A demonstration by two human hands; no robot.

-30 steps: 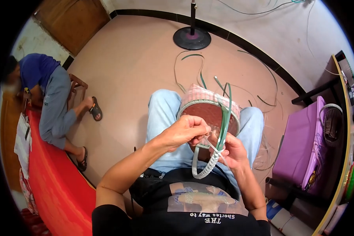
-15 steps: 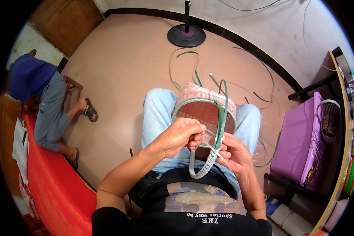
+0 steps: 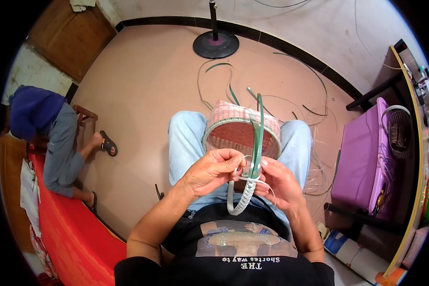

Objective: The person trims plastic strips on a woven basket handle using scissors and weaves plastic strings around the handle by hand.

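Observation:
A pink and white woven basket (image 3: 220, 111) rests tilted between my knees, its opening toward me. Its handle (image 3: 247, 198) arches toward my waist, partly covered in pale braided wrapping. Flat green strips (image 3: 257, 136) run along the unwrapped part and stick up past the rim. My left hand (image 3: 215, 172) is closed, pinching a thin white plastic strip (image 3: 247, 178) that crosses the handle where the braid ends. My right hand (image 3: 282, 185) is closed around the handle's right side at that spot, thumb beside the green strips. Its fingertips are partly hidden behind the handle.
Loose green strips (image 3: 314, 110) and clear scraps litter the floor. A black round stand base (image 3: 216, 45) is ahead. At right are a purple plastic box (image 3: 360, 157), a small basket (image 3: 399, 131) and a shelf edge. Another person (image 3: 57, 138) sits at left by a red-covered surface (image 3: 76, 214).
The white strip now lies across the handle as a loop, and my hands have drawn slightly nearer each other. The whole view has shifted a little; the other person leans lower in it.

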